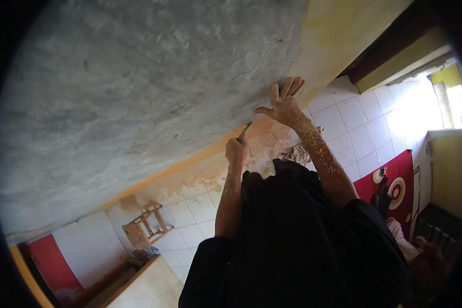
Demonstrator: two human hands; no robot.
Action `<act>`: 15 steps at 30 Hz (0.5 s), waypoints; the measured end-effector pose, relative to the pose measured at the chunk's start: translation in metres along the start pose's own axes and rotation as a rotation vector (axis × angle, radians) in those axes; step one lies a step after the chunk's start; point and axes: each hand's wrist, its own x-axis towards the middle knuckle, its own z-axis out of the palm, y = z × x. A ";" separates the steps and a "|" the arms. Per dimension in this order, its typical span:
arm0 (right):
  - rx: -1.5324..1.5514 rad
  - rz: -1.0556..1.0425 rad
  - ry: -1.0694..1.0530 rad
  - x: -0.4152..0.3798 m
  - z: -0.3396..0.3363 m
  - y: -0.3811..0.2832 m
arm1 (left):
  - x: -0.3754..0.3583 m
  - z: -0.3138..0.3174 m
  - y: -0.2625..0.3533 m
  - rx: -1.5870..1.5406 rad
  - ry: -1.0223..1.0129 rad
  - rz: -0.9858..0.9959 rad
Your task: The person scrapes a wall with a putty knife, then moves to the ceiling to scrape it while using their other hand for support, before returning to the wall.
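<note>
Against the grey, scraped wall (138, 92), near the edge where bare plaster meets the remaining yellow paint (339, 31), both of the person's arms reach forward from a black garment (292, 241). One hand (236, 150), the one toward the left of the view, is clenched around the handle of a scraper (245, 132). Which of the person's own hands this is cannot be told for sure, because the view is strongly tilted; by its place it reads as the left hand. The scraper sticks out of the top of the fist, its long axis running from the knuckles up and slightly rightward, with the blade end pointing at and meeting the wall just where the grey area stops. Only a short part of the tool shows, and its blade is blurred.

The other hand (284, 102) lies flat on the wall just above and to the right of the scraper's tip, fingers spread and pointing upward, thumb stretched out toward the tool. It grasps nothing; palm and fingers press on the surface. This hand and its forearm are dusted with pale yellow flakes.

Below the hands an orange band (190, 164) runs along the wall's lower edge, with patchy flaking paint beneath it. Farther off lie white floor tiles (359, 123), a red patterned mat (395, 190) and a small wooden stool (146, 226).
</note>
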 end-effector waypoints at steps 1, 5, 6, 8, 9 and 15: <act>-0.008 -0.016 0.017 0.000 0.001 0.000 | 0.004 0.012 -0.005 0.039 0.014 0.016; -0.073 -0.018 -0.070 0.008 -0.012 -0.004 | -0.019 -0.035 0.011 0.006 0.015 -0.118; -0.078 -0.016 -0.059 0.005 -0.010 -0.003 | -0.021 -0.033 0.010 0.023 0.013 -0.123; -0.060 0.009 -0.054 0.005 -0.005 -0.003 | -0.013 -0.031 0.013 0.047 0.020 -0.132; -0.033 0.045 -0.068 0.002 -0.006 -0.007 | -0.022 -0.033 0.009 0.049 0.034 -0.168; -0.020 0.021 -0.095 0.004 -0.009 -0.004 | -0.017 -0.030 0.008 0.127 0.134 -0.192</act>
